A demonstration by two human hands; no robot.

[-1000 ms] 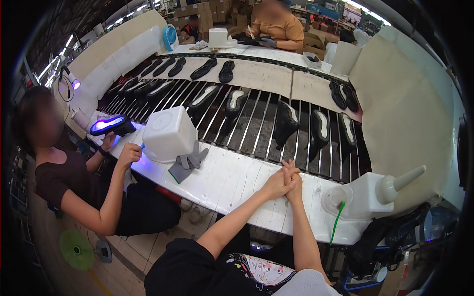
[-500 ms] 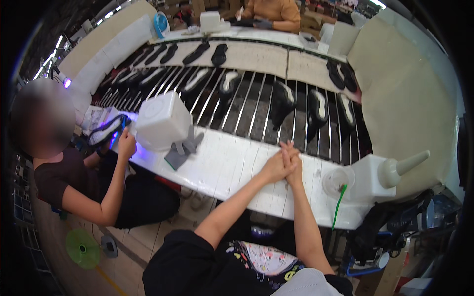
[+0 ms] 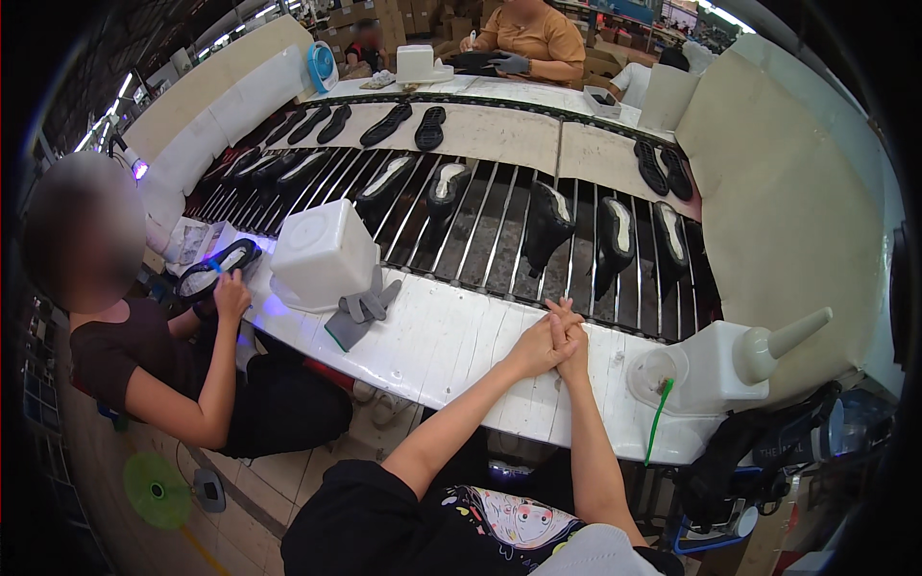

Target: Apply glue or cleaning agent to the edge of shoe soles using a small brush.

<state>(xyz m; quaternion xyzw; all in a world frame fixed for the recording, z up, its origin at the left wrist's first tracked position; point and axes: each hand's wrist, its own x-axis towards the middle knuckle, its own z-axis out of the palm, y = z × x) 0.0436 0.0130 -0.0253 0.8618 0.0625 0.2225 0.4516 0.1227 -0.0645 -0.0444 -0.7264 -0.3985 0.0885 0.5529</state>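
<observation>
Clasped together, my two hands rest at the far side of the white worktop, beside the conveyor. My left hand is closed against my right hand, their fingers interlaced. No tool or part shows in either. Nearest to them on the conveyor bars are black shoes with pale insoles showing: one wedge-shaped shoe, a second shoe and a third shoe. Right of my hands sits a clear round cup with a green-handled brush leaning out of it.
A white square container with a spout lies at the right. Left stands a white box-shaped container with grey gloves beside it. A co-worker at left works on a shoe. Black soles lie on the far belt.
My hands stay clasped in the same place. The view has tilted up a little. The co-worker's hand and the shoe at left have shifted slightly.
</observation>
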